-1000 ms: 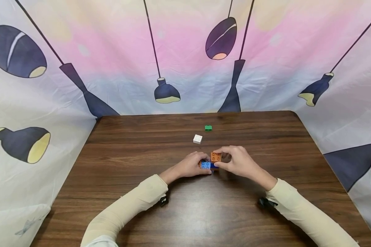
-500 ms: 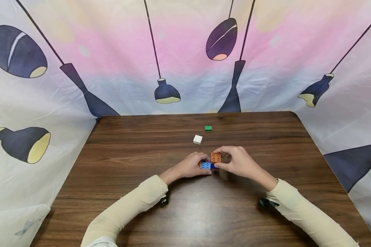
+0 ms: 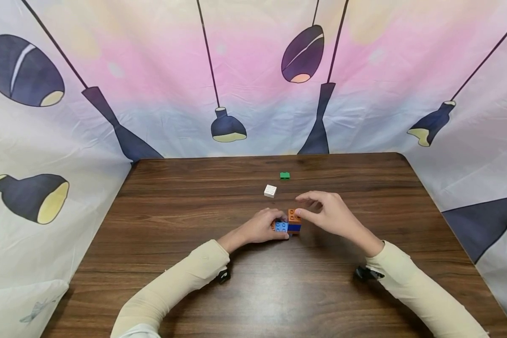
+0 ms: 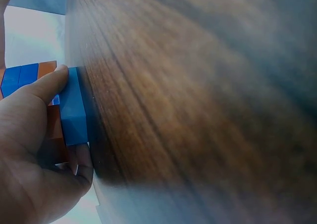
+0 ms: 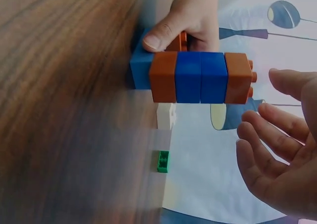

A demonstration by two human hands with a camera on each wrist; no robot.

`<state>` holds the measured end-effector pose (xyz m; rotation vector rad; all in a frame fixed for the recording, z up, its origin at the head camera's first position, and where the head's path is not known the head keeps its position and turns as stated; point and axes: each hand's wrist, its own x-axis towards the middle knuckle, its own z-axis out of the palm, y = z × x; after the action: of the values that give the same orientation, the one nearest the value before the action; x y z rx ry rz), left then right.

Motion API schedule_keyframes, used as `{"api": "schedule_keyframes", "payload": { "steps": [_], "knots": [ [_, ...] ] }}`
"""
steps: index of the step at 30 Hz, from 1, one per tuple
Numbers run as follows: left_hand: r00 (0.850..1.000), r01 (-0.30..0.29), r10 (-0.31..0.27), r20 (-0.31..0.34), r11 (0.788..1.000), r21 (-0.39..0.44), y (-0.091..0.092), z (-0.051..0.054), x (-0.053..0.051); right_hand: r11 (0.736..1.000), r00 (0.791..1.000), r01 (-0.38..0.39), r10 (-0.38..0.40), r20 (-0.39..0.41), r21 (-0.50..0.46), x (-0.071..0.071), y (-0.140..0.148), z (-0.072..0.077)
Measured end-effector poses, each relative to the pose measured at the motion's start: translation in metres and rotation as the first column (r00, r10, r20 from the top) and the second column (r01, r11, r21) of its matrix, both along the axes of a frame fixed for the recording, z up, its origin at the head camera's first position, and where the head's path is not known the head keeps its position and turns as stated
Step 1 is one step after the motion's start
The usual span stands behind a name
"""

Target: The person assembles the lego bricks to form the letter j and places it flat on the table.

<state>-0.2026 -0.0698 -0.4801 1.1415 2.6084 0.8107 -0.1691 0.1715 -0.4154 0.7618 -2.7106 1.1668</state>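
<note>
Probably light, stiff and hard to break, judging by the hard plastic look; maybe a bit slippery on the smooth sides, and liable to pop apart at the joints if levered. Best to pinch the brick stack [image 5: 200, 78] low, across opposite flat walls, clear of the studs. Located just right of centre in the head frame, below mid-height, over the worktop [image 3: 173, 281]. Gripped around the lower part by the left hand [image 3: 262, 226]. Nothing held in the right hand [image 3: 334, 215]: fingers loosely bent and apart, near the column top, clear of the studs in the right wrist frame. Glossy and square-edged, built from the base up as light-blue brick [image 5: 141, 76], orange, two dark-blue, then orange top brick [image 5: 237, 78] with bare studs. Partly hidden behind the left thumb: another orange brick [image 5: 184, 41]. Farther up the head frame: white brick [image 3: 270, 191], green brick [image 3: 285, 176].
</note>
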Motion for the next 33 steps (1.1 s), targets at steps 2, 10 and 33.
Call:
{"api": "schedule_keyframes", "payload": {
  "steps": [2,10,33],
  "knots": [
    [1.0,-0.002,0.002,0.0,1.0,-0.001,0.0,0.0,0.0,1.0,1.0,0.008,-0.008,0.0,-0.003,-0.003,0.001,0.002],
    [1.0,0.003,-0.003,-0.021,1.0,0.0,-0.001,-0.001,0.0,0.999,0.999,0.037,-0.037,0.034,0.002,-0.021,0.0,0.005],
    [1.0,0.001,-0.001,-0.024,1.0,-0.009,0.0,0.0,0.0,0.997,0.993,0.03,-0.039,0.111,0.075,-0.081,-0.024,-0.031]
  ]
}}
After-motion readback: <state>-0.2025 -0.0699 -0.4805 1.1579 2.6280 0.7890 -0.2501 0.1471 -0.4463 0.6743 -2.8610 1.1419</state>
